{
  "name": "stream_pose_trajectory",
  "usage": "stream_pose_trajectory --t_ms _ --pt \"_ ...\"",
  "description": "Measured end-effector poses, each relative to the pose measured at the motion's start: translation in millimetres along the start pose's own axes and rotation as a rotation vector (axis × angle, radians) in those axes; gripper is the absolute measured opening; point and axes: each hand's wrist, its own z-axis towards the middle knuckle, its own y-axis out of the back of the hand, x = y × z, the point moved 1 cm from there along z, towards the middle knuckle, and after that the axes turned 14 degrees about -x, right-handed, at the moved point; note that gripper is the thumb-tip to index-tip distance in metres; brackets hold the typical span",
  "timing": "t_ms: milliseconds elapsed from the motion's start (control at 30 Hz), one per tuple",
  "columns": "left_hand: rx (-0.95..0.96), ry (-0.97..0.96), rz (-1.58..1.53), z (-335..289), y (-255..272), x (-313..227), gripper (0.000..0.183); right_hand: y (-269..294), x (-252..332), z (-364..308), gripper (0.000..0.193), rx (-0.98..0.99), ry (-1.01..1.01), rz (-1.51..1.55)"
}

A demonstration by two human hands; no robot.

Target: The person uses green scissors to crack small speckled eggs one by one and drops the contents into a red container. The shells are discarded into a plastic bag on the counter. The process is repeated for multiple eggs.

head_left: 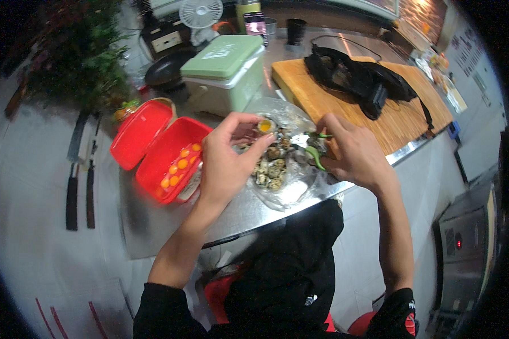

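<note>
My left hand pinches an opened quail egg between thumb and fingers; its yellow yolk shows at the top. My right hand is closed around a small pair of green-handled scissors, partly hidden by the fingers. Between the hands, several speckled quail eggs lie on a clear plastic bag. Left of my left hand, a red plastic container stands with its lid folded back. Several orange yolks rest inside it.
A green and white cooler box stands behind the eggs. At the right, a thick wooden cutting board carries a black bag. The metal table's front edge runs before my lap. Knives hang at the left.
</note>
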Motion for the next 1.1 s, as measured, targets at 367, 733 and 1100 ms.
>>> stream_pose_trajectory --t_ms 367,733,1100 --pt "-0.113 0.054 0.496 26 127 -54 0.028 -34 -12 -6 0.051 -0.122 -0.086 0.149" --pt "0.18 -0.075 1.15 31 130 -13 0.024 -52 -10 -20 0.056 -0.212 -0.084 0.215" --pt "0.27 -0.232 1.259 28 115 2 0.019 -57 -12 -19 0.053 -0.264 -0.11 0.234"
